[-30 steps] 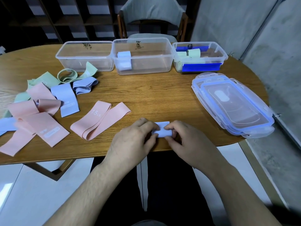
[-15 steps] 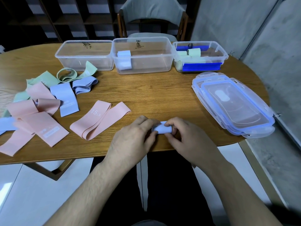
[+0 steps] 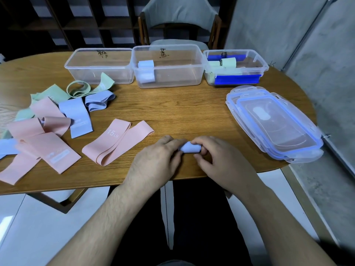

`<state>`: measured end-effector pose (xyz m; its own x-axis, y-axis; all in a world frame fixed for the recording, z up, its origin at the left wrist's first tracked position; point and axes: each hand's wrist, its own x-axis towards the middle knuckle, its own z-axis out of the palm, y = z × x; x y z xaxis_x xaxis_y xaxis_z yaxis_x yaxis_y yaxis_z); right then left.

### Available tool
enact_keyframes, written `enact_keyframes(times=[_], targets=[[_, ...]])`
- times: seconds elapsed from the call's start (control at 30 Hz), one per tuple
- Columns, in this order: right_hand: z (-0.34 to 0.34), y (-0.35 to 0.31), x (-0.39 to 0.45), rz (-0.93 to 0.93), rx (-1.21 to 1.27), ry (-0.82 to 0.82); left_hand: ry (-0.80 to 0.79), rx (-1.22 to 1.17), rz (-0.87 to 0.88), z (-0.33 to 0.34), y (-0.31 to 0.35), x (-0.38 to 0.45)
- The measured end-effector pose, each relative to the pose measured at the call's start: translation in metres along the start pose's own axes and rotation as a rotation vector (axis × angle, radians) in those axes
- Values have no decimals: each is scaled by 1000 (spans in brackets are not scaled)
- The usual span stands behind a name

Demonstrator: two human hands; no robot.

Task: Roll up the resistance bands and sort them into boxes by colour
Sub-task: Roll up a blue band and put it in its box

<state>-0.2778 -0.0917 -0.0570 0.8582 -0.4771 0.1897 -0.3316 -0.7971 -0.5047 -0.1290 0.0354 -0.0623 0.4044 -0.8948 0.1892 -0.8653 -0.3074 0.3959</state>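
Elastic, soft and light, the rolled blue band (image 3: 189, 147) at the table's (image 3: 192, 116) 6 o'clock edge will likely spring open if released. Left hand (image 3: 155, 162) and right hand (image 3: 219, 160) pinch its ends; best held around its middle toward the middle box (image 3: 169, 67) at 12 o'clock.
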Motion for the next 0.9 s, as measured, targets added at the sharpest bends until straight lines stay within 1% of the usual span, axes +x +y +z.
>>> enact_keyframes(times=[0.23, 0.43, 0.57, 0.73, 0.83, 0.9], targets=[[1, 3, 11, 16, 7, -14, 79, 6, 46, -4, 4, -2], [0, 6, 15, 26, 3, -17, 48, 52, 43, 1, 2, 1], [1, 9, 17, -13, -97, 25, 29, 53, 28, 3, -2, 6], [-1, 8, 24, -66, -116, -28, 41, 44, 48, 5, -7, 14], [0, 10, 30, -54, -103, -36, 47, 51, 48, 5, -7, 17], [1, 11, 34, -46, -98, -26, 47, 14, 49, 5, -6, 19]])
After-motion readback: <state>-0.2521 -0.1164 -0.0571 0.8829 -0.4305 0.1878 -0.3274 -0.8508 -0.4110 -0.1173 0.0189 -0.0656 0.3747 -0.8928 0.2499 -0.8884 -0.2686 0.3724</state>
